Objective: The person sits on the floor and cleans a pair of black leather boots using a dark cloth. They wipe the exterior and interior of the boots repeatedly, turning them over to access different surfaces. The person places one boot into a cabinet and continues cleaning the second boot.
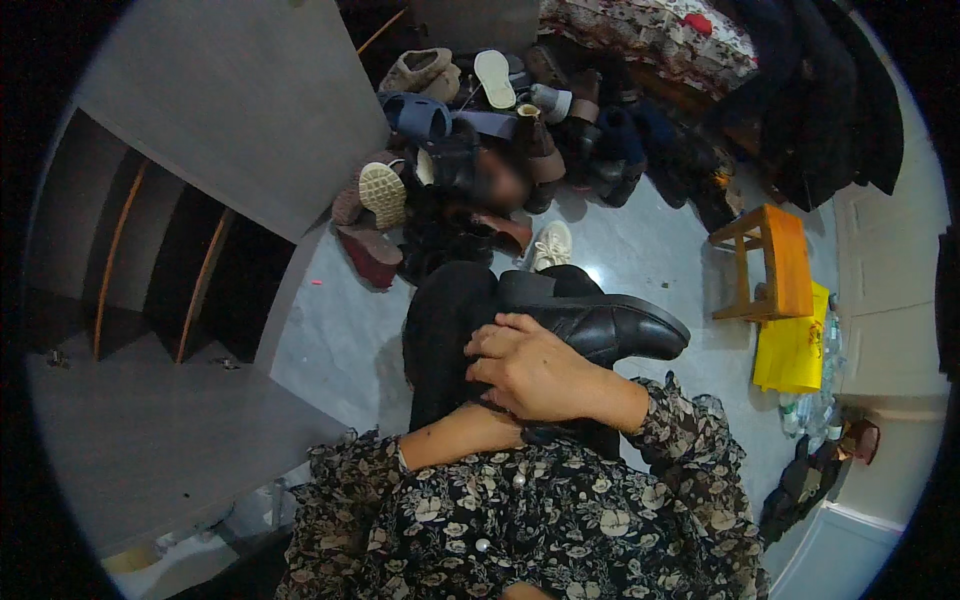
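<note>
A black leather boot (626,330) lies on its side across the person's lap, its toe to the right and its low heel towards the upper left. My right hand (525,367) lies over the boot's near part, palm down, with its fingers curled against the dark material and pointing left. From the left sleeve my left hand (501,429) reaches in beneath the right one; only the wrist and forearm show, and its fingers are hidden. The knees in black trousers (446,322) are under and beside the boot. A cream lace-up shoe (553,246) stands on the floor just beyond.
A heap of mixed shoes (450,165) spreads over the floor ahead. An open cabinet with shelves (202,277) is at left. At right are a wooden stool (787,262), a yellow bag (791,349) and plastic bottles (814,412). Dark clothes (832,112) hang at upper right.
</note>
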Demonstrator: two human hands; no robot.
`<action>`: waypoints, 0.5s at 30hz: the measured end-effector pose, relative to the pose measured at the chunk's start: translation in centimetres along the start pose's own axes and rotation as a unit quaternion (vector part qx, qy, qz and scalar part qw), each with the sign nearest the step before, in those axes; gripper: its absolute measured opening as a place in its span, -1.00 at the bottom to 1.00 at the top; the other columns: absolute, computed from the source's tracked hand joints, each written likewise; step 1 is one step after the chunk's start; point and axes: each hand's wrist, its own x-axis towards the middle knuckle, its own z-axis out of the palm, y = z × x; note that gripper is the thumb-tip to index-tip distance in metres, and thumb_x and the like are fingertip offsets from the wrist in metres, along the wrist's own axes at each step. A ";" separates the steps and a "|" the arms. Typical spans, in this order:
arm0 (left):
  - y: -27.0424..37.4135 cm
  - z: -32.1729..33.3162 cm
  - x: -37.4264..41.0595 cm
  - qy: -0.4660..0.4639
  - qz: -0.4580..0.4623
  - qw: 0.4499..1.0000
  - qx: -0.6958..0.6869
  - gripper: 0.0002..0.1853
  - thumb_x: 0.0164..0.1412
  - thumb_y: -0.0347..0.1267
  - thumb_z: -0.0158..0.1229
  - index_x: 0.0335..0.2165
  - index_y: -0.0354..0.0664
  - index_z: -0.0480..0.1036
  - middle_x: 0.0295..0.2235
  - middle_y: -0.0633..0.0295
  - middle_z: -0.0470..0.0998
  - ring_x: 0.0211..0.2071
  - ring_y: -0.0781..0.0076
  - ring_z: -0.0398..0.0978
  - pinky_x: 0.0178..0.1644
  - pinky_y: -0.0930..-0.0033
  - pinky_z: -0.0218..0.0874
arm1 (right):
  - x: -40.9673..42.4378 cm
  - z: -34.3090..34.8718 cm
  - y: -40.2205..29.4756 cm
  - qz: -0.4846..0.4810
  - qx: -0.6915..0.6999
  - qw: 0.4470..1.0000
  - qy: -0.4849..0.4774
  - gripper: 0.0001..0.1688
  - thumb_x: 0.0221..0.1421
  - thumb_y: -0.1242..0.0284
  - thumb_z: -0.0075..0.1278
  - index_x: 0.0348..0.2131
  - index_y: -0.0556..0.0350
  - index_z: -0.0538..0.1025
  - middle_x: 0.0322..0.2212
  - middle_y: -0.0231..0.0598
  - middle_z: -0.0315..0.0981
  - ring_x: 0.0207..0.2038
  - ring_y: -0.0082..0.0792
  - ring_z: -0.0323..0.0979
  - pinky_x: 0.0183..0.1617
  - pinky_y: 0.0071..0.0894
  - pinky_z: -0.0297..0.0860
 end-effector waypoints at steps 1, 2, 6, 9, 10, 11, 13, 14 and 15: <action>-0.1 0.2 0.1 0.023 0.014 1.000 -0.008 -0.52 0.21 -0.18 -0.04 0.06 -0.13 0.33 0.03 0.05 0.40 0.09 0.19 0.31 0.15 0.13 0.08 | 0.2 -0.1 0.2 0.016 -0.032 0.999 0.005 -0.69 -0.10 0.32 0.14 -0.30 0.04 0.57 -0.13 -0.17 0.43 0.06 -0.14 0.30 0.22 0.01 0.09; -0.2 0.3 0.0 0.036 0.010 0.999 -0.021 -0.52 0.21 -0.19 -0.04 0.06 -0.15 0.32 0.03 0.04 0.38 0.09 0.18 0.30 0.16 0.13 0.07 | 0.4 -0.1 0.4 0.031 -0.064 0.997 0.011 -0.68 -0.10 0.31 0.14 -0.29 0.04 0.57 -0.11 -0.16 0.42 0.08 -0.15 0.27 0.23 0.03 0.06; 0.1 0.2 0.0 0.097 0.015 0.995 -0.023 -0.51 0.21 -0.23 -0.03 0.07 -0.21 0.28 0.06 0.01 0.33 0.10 0.17 0.25 0.17 0.14 0.04 | 0.9 -0.8 1.5 0.098 -0.085 0.991 0.028 -0.63 -0.05 0.28 0.12 -0.22 0.04 0.55 -0.04 -0.17 0.38 0.15 -0.18 0.21 0.25 0.12 0.01; -0.2 0.8 0.1 0.109 0.050 0.993 0.014 -0.54 0.21 -0.27 -0.01 0.05 -0.21 0.28 0.07 0.00 0.31 0.11 0.18 0.24 0.19 0.15 0.02 | 0.7 -1.1 1.7 0.101 -0.069 0.992 0.030 -0.66 -0.04 0.29 0.11 -0.24 0.05 0.55 -0.04 -0.18 0.39 0.17 -0.19 0.19 0.25 0.12 0.01; -0.4 1.1 0.3 0.111 0.055 0.992 0.022 -0.54 0.21 -0.28 -0.01 0.05 -0.21 0.28 0.07 -0.01 0.31 0.11 0.18 0.23 0.19 0.15 0.02 | 0.5 -1.1 1.5 0.090 -0.071 0.993 0.031 -0.67 -0.04 0.30 0.11 -0.25 0.05 0.55 -0.04 -0.19 0.39 0.16 -0.19 0.20 0.25 0.11 0.02; -0.8 1.7 0.7 0.106 0.046 0.993 0.025 -0.54 0.21 -0.29 0.00 0.05 -0.21 0.27 0.07 -0.01 0.30 0.12 0.17 0.22 0.20 0.15 0.01 | 0.1 -1.3 1.5 0.080 -0.072 0.994 0.033 -0.68 -0.05 0.31 0.12 -0.26 0.06 0.54 -0.05 -0.19 0.40 0.16 -0.18 0.21 0.25 0.11 0.03; -0.5 1.3 0.9 0.117 0.066 0.991 0.030 -0.55 0.21 -0.30 0.00 0.06 -0.21 0.27 0.08 -0.01 0.29 0.14 0.17 0.21 0.20 0.16 0.01 | -0.6 -1.6 1.5 0.052 -0.042 0.998 0.023 -0.70 -0.06 0.34 0.12 -0.28 0.06 0.54 -0.06 -0.21 0.41 0.14 -0.18 0.23 0.25 0.08 0.06; -0.4 0.9 0.7 0.130 0.091 0.987 0.033 -0.55 0.22 -0.31 -0.01 0.06 -0.20 0.27 0.08 -0.01 0.29 0.14 0.17 0.21 0.20 0.16 0.01 | -1.1 -1.8 1.4 0.039 -0.026 0.999 0.019 -0.71 -0.07 0.35 0.13 -0.29 0.05 0.54 -0.07 -0.21 0.41 0.14 -0.18 0.24 0.25 0.06 0.07; -0.1 0.7 0.6 0.140 0.097 0.985 0.025 -0.55 0.21 -0.31 0.00 0.06 -0.20 0.27 0.08 -0.01 0.29 0.14 0.17 0.21 0.20 0.16 0.01 | -1.5 -1.9 1.2 0.030 -0.017 0.999 0.021 -0.72 -0.08 0.36 0.13 -0.29 0.05 0.54 -0.07 -0.22 0.42 0.13 -0.18 0.24 0.25 0.05 0.07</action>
